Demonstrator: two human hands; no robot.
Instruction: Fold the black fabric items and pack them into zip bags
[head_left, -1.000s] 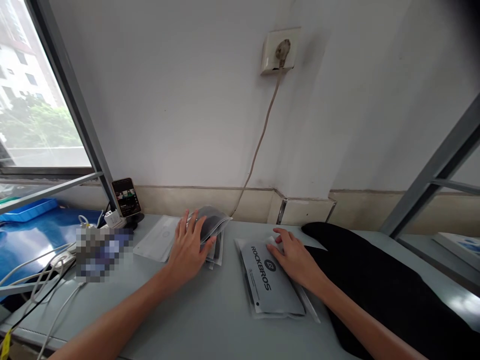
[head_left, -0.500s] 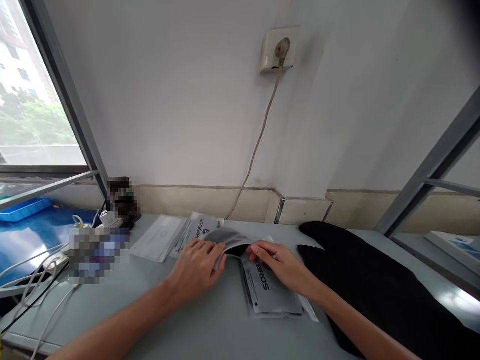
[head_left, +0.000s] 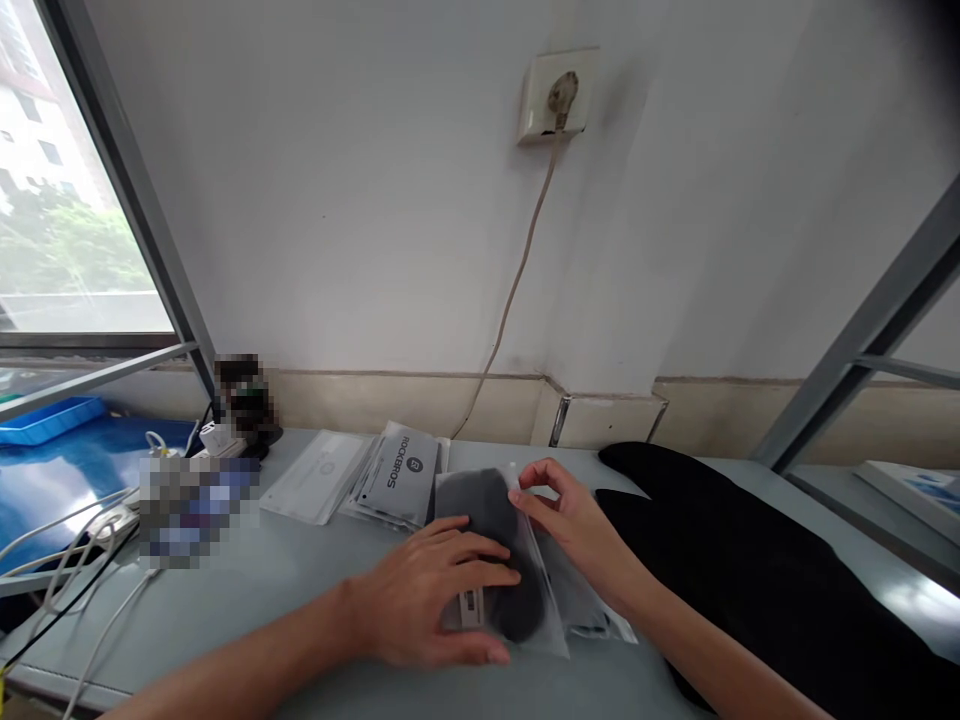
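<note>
There are two hands, a left hand [head_left: 442, 595] and a right hand [head_left: 574, 520]. One top bag [head_left: 551, 635] bears one label [head_left: 471, 608]; at least one lower bag [head_left: 581, 585] shows to its right. Farther left are at least two grey bags [head_left: 409, 478] and at least one clear bag [head_left: 319, 480], stacks too overlapped to count. Far: one socket [head_left: 534, 105], one plug [head_left: 562, 95]. Far left: one tray [head_left: 49, 432].

I read ROCKBROS beside a round dark logo [head_left: 415, 465] on the flat grey packet in clear plastic [head_left: 397, 490]. Under my left fingers [head_left: 487, 574], the clear plastic bag with dark grey contents [head_left: 525, 607] shows a white barcode label [head_left: 471, 608], too small to read.
</note>
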